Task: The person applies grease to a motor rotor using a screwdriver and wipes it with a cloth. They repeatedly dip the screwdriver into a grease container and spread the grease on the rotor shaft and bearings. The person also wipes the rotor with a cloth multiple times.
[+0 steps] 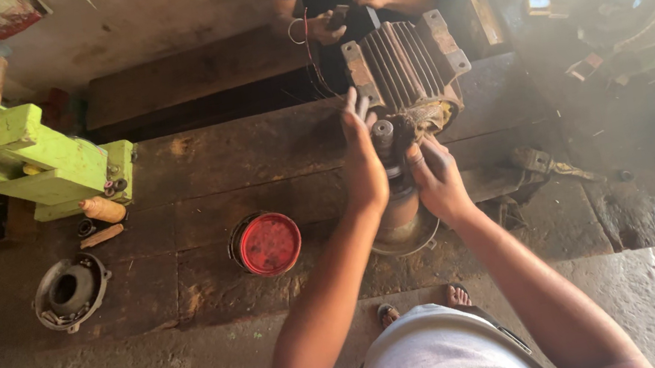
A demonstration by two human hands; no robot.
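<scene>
Finned grey motor (405, 68), grimy, rotor (391, 167) exposed.

Both hands reach out over a dark, worn counter (198, 186). The left hand (363, 161) and the right hand (435, 176) grip a metal rotor shaft (392, 174) that stands at the near end of a ribbed grey electric motor (405, 68). At the far side another person's hands (345, 8) hold wires by the motor. To the left lie a red round lid (267, 243), a grey motor end cover (69, 292) and a green machine (38, 158).
</scene>
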